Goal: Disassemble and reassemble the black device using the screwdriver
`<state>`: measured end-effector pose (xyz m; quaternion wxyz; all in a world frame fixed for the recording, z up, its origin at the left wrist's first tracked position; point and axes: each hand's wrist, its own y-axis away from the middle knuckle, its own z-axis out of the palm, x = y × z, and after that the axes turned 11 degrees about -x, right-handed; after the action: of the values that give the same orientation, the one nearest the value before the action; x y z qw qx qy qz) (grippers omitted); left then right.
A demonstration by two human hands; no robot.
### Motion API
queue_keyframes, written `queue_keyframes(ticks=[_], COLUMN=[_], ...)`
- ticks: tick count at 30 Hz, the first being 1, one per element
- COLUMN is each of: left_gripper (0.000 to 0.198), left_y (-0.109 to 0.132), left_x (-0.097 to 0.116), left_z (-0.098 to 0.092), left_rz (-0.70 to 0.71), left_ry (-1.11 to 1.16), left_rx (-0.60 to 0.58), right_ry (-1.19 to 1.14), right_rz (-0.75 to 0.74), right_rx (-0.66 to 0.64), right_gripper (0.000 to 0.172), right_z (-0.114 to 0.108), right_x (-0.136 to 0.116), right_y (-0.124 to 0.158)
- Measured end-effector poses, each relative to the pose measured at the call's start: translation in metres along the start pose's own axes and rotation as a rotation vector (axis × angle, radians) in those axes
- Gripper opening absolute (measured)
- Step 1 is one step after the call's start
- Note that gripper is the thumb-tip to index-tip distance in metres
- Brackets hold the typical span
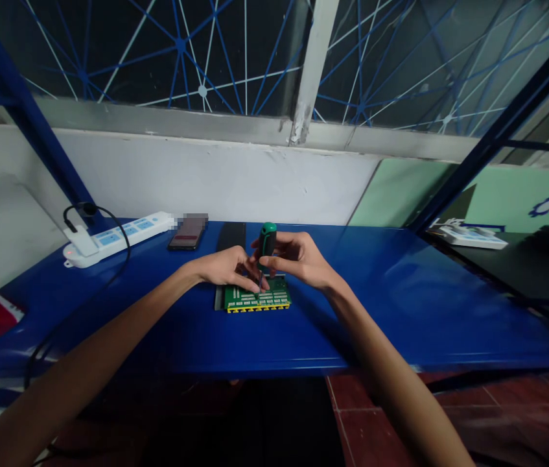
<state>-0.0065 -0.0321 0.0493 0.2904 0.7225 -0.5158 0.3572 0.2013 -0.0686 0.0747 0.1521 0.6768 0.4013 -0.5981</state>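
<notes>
A screwdriver (268,240) with a green and black handle stands nearly upright over a green circuit board (249,299). Its handle is gripped between the thumb and fingers of my right hand (298,259). My left hand (228,266) reaches in from the left, thumb and fingertips closed around the lower shaft, just above the board. Those fingers hide the screwdriver's tip and whatever it touches. Yellow connectors (258,309) line the board's near edge. The board lies flat on the blue table (177,324), with a grey edge showing at its left.
A white power strip (123,238) with a plugged-in adapter and black cable (126,259) lies at the back left. Beside it is a phone (189,232). A dark flat object (232,236) sits behind my hands. Blue frame posts (50,130) rise at both sides.
</notes>
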Motion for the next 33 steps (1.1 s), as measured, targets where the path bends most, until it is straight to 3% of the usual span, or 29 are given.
queue_keyframes(ticks=[9, 20, 27, 33], left_gripper=[0.017, 0.024, 0.026, 0.019], left_y=[-0.0043, -0.0054, -0.0029, -0.0034], left_x=[-0.0029, -0.0039, -0.0015, -0.0019], left_z=[0.0042, 0.0088, 0.0057, 0.0041], left_rz=[-0.009, -0.049, -0.065, 0.016], left_ry=[-0.039, -0.025, 0.022, 0.024], left_rx=[0.071, 0.140, 0.050, 0.033], right_ry=[0.070, 0.143, 0.148, 0.165], right_rz=[0.004, 0.013, -0.005, -0.023], right_rx=[0.058, 0.082, 0.120, 0.127], right_gripper=[0.016, 0.024, 0.021, 0.021], right_z=[0.0048, 0.0072, 0.0054, 0.0058], right_x=[0.0046, 0.0071, 0.0085, 0.0074], right_y=[-0.0030, -0.0045, -0.0046, -0.0044])
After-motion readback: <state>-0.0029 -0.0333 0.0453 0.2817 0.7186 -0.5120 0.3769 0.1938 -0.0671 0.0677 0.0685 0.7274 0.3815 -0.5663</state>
